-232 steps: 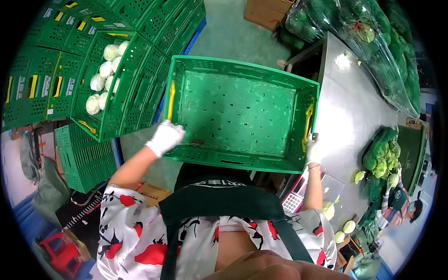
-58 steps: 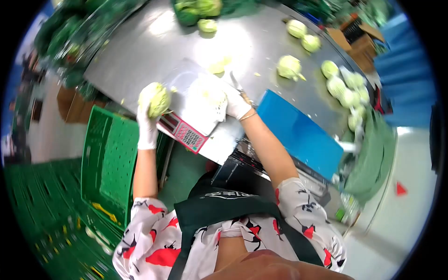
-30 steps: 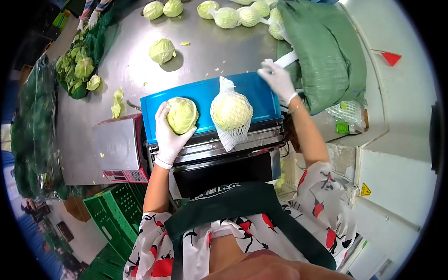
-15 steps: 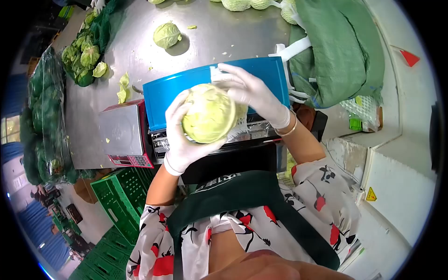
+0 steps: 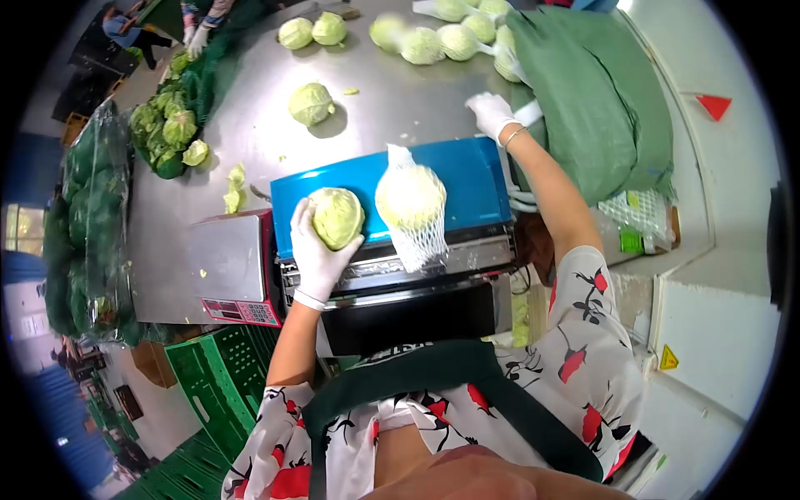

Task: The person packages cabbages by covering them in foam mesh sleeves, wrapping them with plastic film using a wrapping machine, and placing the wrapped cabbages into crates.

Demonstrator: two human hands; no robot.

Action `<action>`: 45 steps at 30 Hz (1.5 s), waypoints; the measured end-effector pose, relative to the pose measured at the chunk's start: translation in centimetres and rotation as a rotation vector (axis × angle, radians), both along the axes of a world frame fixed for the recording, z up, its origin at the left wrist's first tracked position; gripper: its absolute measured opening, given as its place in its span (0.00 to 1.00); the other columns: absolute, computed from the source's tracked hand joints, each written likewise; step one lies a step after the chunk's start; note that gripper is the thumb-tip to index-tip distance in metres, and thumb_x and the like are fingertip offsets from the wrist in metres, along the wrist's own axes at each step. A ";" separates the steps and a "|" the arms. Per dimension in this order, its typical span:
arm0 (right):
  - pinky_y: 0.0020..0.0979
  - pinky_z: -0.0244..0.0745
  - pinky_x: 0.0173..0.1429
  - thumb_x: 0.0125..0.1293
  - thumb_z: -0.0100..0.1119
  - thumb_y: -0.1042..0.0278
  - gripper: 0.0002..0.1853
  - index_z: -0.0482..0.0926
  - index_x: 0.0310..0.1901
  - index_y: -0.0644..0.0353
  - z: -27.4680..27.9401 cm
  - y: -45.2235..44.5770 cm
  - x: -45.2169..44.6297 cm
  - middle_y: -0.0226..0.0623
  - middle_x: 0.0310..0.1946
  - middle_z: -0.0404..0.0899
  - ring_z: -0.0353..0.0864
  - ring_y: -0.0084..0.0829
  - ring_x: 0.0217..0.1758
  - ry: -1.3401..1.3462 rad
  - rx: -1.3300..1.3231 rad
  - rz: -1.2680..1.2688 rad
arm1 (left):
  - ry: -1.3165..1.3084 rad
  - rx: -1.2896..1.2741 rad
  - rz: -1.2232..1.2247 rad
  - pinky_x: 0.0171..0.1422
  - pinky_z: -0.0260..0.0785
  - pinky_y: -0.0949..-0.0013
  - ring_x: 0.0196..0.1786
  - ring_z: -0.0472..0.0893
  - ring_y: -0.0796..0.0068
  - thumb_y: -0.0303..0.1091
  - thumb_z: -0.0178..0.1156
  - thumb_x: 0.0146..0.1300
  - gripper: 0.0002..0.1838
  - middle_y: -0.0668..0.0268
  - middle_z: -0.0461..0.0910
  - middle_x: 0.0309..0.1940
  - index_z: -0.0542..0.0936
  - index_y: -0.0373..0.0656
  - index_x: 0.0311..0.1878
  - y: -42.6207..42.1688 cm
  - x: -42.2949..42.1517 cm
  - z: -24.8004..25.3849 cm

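Note:
My left hand, in a white glove, grips a bare pale-green cabbage at the left of the blue panel. Just right of it, a cabbage in a white foam net rests on the panel, the loose net hanging over the machine's metal edge. Neither hand touches this netted cabbage. My gloved right hand is beyond the panel's upper right corner, beside a white strip near the green sack. Its fingers are bunched at the left, and their grip is unclear.
A scale stands left of the panel. On the metal table lie a bare cabbage, loose leaves and several netted cabbages. Green crates are at lower left. A co-worker's gloved hands are at upper left.
My right hand has moved from beside the cabbages to the far upper right. The bare cabbage in my left hand is lower and farther left, and the netted one is now in full view.

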State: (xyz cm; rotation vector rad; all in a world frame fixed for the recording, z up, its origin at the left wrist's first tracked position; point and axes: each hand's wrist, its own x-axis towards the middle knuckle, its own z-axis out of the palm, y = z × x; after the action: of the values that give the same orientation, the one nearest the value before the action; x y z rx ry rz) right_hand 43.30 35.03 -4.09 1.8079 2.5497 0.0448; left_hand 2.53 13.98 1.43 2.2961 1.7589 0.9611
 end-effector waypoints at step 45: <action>0.44 0.78 0.50 0.63 0.59 0.68 0.17 0.79 0.53 0.60 7.9 -6.9 1.1 0.47 0.42 0.82 0.82 0.47 0.45 0.660 0.675 -0.354 | -0.317 0.057 -0.110 0.76 0.59 0.56 0.72 0.68 0.52 0.35 0.68 0.60 0.36 0.50 0.70 0.68 0.68 0.37 0.70 -4.5 -1.8 8.5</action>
State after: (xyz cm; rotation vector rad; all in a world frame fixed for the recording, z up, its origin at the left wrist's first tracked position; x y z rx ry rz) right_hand 44.41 28.13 3.81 2.9276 2.7583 0.4140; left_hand 0.71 9.51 9.97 2.1025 1.4806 1.2855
